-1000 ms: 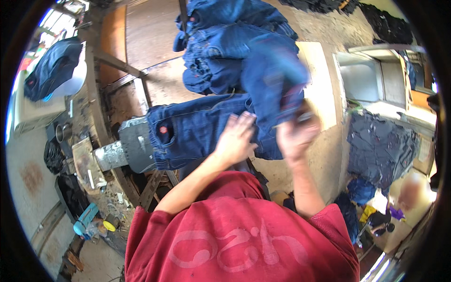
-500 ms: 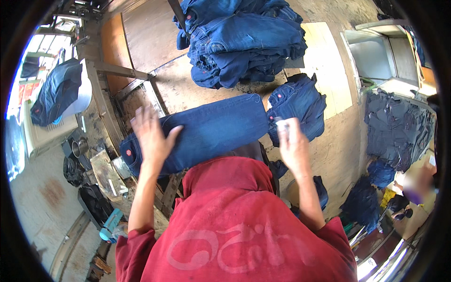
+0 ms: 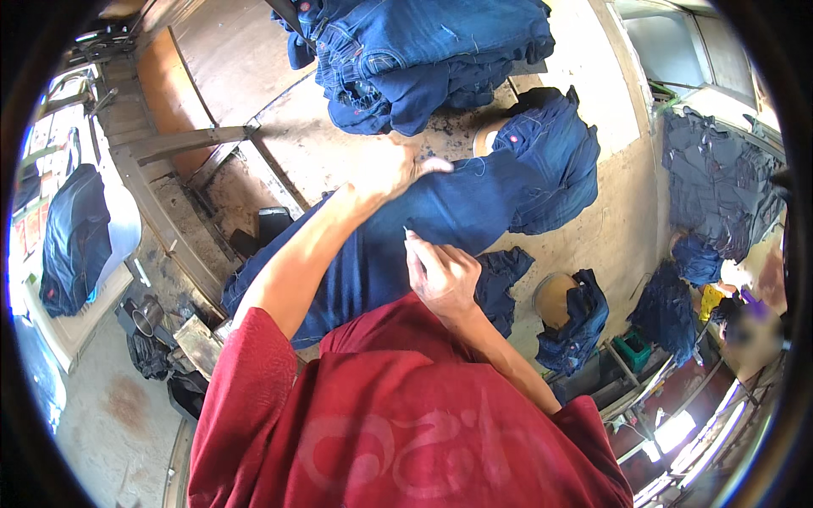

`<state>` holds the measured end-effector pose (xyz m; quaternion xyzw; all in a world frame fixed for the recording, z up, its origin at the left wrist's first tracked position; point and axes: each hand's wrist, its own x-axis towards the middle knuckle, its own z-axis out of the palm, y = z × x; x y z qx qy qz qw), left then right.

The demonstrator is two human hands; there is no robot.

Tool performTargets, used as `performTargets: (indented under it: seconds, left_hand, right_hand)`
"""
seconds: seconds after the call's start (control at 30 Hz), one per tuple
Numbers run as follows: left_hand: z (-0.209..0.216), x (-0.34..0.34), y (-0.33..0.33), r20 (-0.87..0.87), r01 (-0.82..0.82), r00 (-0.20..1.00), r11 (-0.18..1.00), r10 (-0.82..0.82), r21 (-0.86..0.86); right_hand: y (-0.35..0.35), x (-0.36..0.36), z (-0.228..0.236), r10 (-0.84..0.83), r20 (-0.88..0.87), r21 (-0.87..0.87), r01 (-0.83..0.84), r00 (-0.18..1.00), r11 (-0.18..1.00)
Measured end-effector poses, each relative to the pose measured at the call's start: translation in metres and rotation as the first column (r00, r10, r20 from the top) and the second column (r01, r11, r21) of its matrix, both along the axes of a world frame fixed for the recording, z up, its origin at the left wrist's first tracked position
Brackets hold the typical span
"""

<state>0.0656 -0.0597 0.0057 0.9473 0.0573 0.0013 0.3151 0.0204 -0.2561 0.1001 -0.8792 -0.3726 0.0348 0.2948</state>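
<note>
A pair of dark blue denim jeans (image 3: pixel 360 267) lies stretched across my lap, slanting up to the right. My left hand (image 3: pixel 385 173) is at its far edge, thumb stretched out over the denim; its other fingers show poorly against the pale floor. A loose thread curls on the cloth to the right of that thumb. Over the near part of the jeans, my right hand (image 3: pixel 445 275) is closed, pinching a small pale pointed tool (image 3: pixel 407 230) mostly hidden by the fingers. Beyond the right end of the jeans is a bunched blue denim garment (image 3: pixel 555 161).
A tall heap of jeans (image 3: pixel 432 59) stands ahead. More denim (image 3: pixel 576 326) hangs by a round stool (image 3: pixel 555 300) at right. Dark garments (image 3: pixel 716 178) lie farther right. A wooden frame (image 3: pixel 190 144) and a metal cup (image 3: pixel 147 315) are at left.
My left hand has moved right, from the waist end to the far edge of the jeans. My right hand has come left and nearer. The jeans now spread wider, and the view has shifted.
</note>
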Motion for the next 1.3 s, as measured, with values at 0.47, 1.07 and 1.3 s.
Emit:
performTargets:
  seconds: [0.47, 1.07, 1.3]
  left_hand:
    - [-0.020, 0.009, 0.001, 0.074, -0.195, 0.975, 0.966, 0.210, -0.167]
    - [-0.022, 0.008, 0.000, 0.117, -0.229, 0.964, 0.968, 0.239, -0.099]
    - [-0.034, 0.007, -0.003, 0.121, -0.238, 0.959, 0.960, 0.256, -0.150]
  right_hand:
    - [0.005, -0.009, 0.007, -0.015, -0.024, -0.250, 0.008, 1.000, 0.968]
    - [0.023, 0.007, 0.010, -0.008, -0.032, -0.306, -0.002, 0.999, 0.952]
    - [0.017, 0.009, 0.002, -0.096, -0.111, -0.182, 0.075, 0.989, 0.981]
